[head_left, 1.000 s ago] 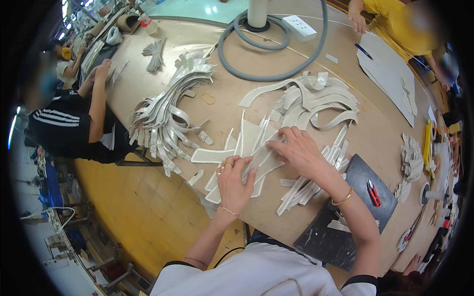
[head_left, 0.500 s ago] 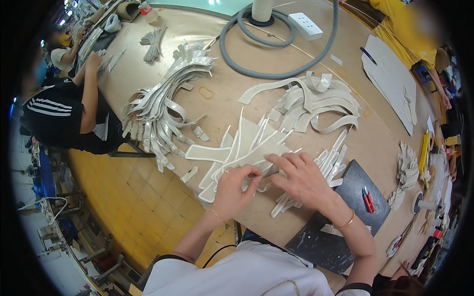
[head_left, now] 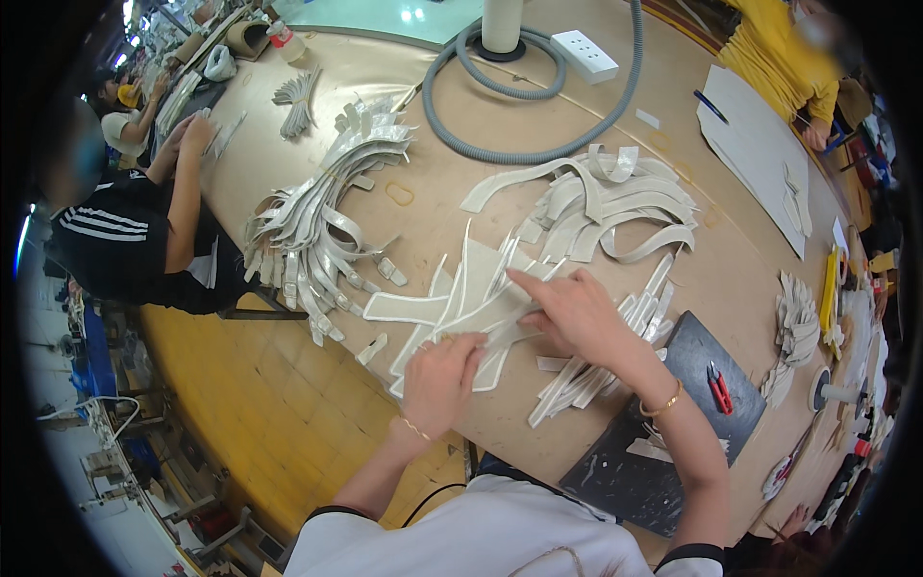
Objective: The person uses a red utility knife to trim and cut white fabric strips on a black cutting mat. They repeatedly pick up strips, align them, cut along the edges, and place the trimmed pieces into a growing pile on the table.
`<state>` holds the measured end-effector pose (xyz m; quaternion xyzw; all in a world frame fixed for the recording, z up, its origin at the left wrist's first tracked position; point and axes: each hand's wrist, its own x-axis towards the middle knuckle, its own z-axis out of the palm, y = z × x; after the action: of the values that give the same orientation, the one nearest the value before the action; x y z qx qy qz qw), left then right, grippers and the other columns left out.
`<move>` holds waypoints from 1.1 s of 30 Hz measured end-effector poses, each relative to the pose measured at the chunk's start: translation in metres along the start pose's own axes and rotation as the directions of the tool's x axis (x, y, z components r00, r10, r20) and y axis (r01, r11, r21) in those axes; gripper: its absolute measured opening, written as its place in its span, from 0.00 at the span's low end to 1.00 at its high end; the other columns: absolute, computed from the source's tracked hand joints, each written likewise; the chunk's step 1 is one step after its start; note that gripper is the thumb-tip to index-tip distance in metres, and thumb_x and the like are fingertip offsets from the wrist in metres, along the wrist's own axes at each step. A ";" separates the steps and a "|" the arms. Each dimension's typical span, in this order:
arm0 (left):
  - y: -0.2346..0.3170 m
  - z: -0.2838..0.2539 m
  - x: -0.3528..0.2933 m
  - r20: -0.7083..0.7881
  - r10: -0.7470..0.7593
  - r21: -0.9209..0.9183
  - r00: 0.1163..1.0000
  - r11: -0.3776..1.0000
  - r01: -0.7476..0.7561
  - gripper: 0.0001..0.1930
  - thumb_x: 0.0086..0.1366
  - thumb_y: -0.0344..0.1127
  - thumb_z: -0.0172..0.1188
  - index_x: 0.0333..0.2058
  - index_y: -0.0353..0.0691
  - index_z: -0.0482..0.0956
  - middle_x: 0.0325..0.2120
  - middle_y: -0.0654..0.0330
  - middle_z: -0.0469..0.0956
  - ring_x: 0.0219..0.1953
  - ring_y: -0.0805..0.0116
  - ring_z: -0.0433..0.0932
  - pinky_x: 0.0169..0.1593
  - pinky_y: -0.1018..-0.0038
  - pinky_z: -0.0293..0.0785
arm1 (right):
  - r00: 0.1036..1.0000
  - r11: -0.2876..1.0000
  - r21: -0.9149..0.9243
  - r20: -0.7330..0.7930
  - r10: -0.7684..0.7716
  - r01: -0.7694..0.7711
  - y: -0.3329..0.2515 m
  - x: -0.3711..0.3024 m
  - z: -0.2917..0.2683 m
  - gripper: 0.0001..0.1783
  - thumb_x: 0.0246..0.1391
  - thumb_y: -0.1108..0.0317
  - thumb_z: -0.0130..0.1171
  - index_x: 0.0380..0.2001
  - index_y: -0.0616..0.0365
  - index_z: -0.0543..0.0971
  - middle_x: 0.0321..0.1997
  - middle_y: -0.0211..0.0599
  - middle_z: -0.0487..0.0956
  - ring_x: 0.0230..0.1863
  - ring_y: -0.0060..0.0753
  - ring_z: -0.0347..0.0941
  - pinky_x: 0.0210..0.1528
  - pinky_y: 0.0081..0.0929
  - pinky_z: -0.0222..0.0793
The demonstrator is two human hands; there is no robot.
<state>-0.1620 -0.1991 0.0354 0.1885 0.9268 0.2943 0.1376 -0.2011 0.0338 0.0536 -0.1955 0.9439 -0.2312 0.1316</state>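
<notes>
Pale beige pieces with white edges (head_left: 409, 308) lie crossed in a loose pile at the table's front edge. My left hand (head_left: 442, 382) pinches the near end of one long curved piece (head_left: 495, 315) on top of the pile. Over its other end lies my right hand (head_left: 584, 322), with the index finger stretched out and the thumb apart from it; the remaining fingers are partly hidden. Beside my right wrist, narrow pale strips (head_left: 567, 389) lie in a bunch. Beyond the hands is a heap of wider curved strips (head_left: 625, 207).
A tied bundle of buckled straps (head_left: 327, 212) lies left of the pile. Red-handled snips (head_left: 719, 388) rest on a dark board (head_left: 707, 361) at right. A grey hose (head_left: 524, 152) and a white power socket (head_left: 585, 58) are farther back. A person in black (head_left: 125, 231) works at left.
My hands have moved apart, the left one slightly down and left. My right index finger has straightened over the piece, which now shows more fully between the hands.
</notes>
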 end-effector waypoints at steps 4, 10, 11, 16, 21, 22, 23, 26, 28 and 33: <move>-0.001 -0.002 0.027 -0.215 0.110 0.124 0.970 0.989 -0.085 0.19 0.59 0.38 0.67 0.47 0.40 0.76 0.39 0.53 0.76 0.41 0.53 0.76 0.49 0.61 0.67 | 0.997 0.978 -0.208 0.070 0.042 -0.027 0.007 0.026 0.001 0.16 0.52 0.61 0.65 0.42 0.53 0.77 0.41 0.37 0.80 0.45 0.38 0.75 0.48 0.39 0.64; 0.005 0.002 0.032 -0.243 0.131 0.149 0.961 0.984 -0.097 0.16 0.57 0.38 0.69 0.41 0.39 0.76 0.36 0.54 0.75 0.39 0.52 0.75 0.49 0.61 0.67 | 0.982 0.969 -0.217 -0.119 -0.145 0.117 0.010 0.004 0.000 0.14 0.49 0.62 0.67 0.37 0.54 0.77 0.46 0.39 0.77 0.48 0.40 0.73 0.49 0.39 0.64; 0.006 0.001 0.027 -0.173 0.096 0.102 0.980 0.992 -0.080 0.16 0.58 0.38 0.68 0.41 0.38 0.76 0.33 0.54 0.76 0.36 0.52 0.76 0.48 0.62 0.68 | 0.990 0.979 -0.168 -0.061 -0.127 0.116 0.008 -0.002 -0.001 0.14 0.49 0.63 0.67 0.37 0.54 0.77 0.44 0.39 0.77 0.47 0.40 0.74 0.49 0.39 0.64; 0.017 -0.006 -0.003 -0.040 -0.123 -0.220 0.992 0.969 0.112 0.13 0.62 0.35 0.65 0.41 0.37 0.75 0.28 0.51 0.80 0.33 0.53 0.81 0.41 0.60 0.73 | 0.985 0.987 0.135 0.132 -0.108 0.090 0.001 -0.005 -0.011 0.16 0.46 0.63 0.69 0.37 0.58 0.78 0.33 0.41 0.81 0.39 0.45 0.79 0.43 0.40 0.70; 0.003 -0.012 0.010 -0.146 -0.290 -0.475 0.946 0.859 0.190 0.18 0.61 0.35 0.66 0.46 0.32 0.75 0.32 0.44 0.82 0.37 0.49 0.82 0.40 0.59 0.75 | 0.994 0.918 0.392 0.059 -0.094 0.063 0.008 0.059 -0.024 0.20 0.44 0.61 0.71 0.37 0.63 0.80 0.34 0.47 0.83 0.36 0.51 0.81 0.37 0.42 0.74; -0.003 -0.012 0.019 -0.181 -0.299 -0.508 0.937 0.844 0.172 0.19 0.61 0.36 0.66 0.47 0.31 0.75 0.32 0.43 0.82 0.37 0.48 0.82 0.42 0.59 0.76 | 0.995 0.959 0.285 0.095 -0.023 -0.005 0.007 0.076 -0.022 0.20 0.44 0.61 0.71 0.37 0.62 0.80 0.34 0.48 0.83 0.37 0.51 0.81 0.38 0.43 0.74; -0.009 -0.011 0.026 -0.192 -0.278 -0.395 0.941 0.900 0.185 0.21 0.60 0.36 0.67 0.48 0.30 0.75 0.32 0.42 0.82 0.38 0.47 0.82 0.42 0.59 0.76 | 0.994 0.979 0.198 0.106 0.023 -0.044 0.006 0.091 -0.019 0.20 0.43 0.60 0.71 0.36 0.62 0.81 0.34 0.48 0.83 0.37 0.51 0.81 0.38 0.43 0.74; -0.023 -0.006 0.039 -0.194 -0.215 -0.190 0.957 0.966 0.178 0.24 0.60 0.38 0.67 0.51 0.29 0.75 0.33 0.40 0.81 0.39 0.44 0.82 0.43 0.60 0.76 | 0.988 0.993 -0.038 0.101 0.113 -0.110 -0.002 0.106 -0.006 0.19 0.42 0.60 0.72 0.37 0.60 0.83 0.34 0.47 0.83 0.37 0.50 0.80 0.38 0.43 0.74; -0.026 -0.003 0.038 -0.170 -0.220 -0.172 0.961 0.967 0.191 0.26 0.60 0.39 0.67 0.52 0.28 0.75 0.33 0.40 0.81 0.40 0.43 0.81 0.44 0.60 0.76 | 0.994 0.990 -0.099 0.035 0.108 -0.104 -0.004 0.098 -0.001 0.18 0.43 0.60 0.71 0.37 0.59 0.84 0.36 0.45 0.83 0.39 0.48 0.80 0.40 0.41 0.74; -0.022 0.001 0.038 -0.480 0.000 0.089 0.877 0.995 0.049 0.22 0.60 0.39 0.67 0.47 0.30 0.78 0.31 0.44 0.80 0.38 0.46 0.80 0.45 0.64 0.75 | 0.971 0.945 0.239 -0.142 -0.193 0.223 0.007 0.073 -0.013 0.19 0.46 0.57 0.72 0.37 0.58 0.82 0.40 0.45 0.82 0.45 0.47 0.77 0.49 0.39 0.71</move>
<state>-0.2016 -0.1989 0.0158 0.1046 0.9476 0.2841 -0.1017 -0.2727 0.0127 0.0498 -0.2621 0.8867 -0.3733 0.0751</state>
